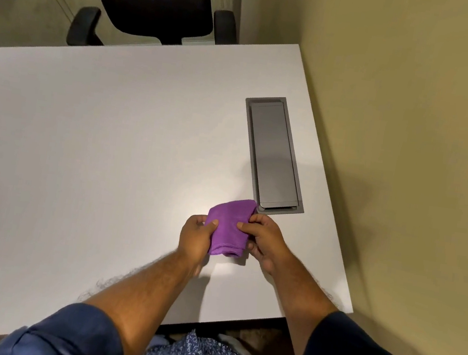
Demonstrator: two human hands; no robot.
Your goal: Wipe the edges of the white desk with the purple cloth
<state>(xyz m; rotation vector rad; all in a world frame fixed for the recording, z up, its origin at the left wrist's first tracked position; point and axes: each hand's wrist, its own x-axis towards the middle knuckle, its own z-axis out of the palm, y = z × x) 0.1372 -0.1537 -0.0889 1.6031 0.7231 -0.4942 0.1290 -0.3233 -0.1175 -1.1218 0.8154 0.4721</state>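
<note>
A folded purple cloth (229, 229) is held between both hands just above the white desk (97, 144), in its near right part. My left hand (196, 236) pinches the cloth's left side with thumb on top. My right hand (263, 240) grips the cloth's right side. The desk's right edge runs along the wall, and its near edge lies just below my forearms.
A grey recessed cable hatch (273, 155) sits in the desk beyond the cloth, near the right edge. A black office chair (155, 0) stands behind the far edge. A yellowish wall (410, 141) borders the desk on the right.
</note>
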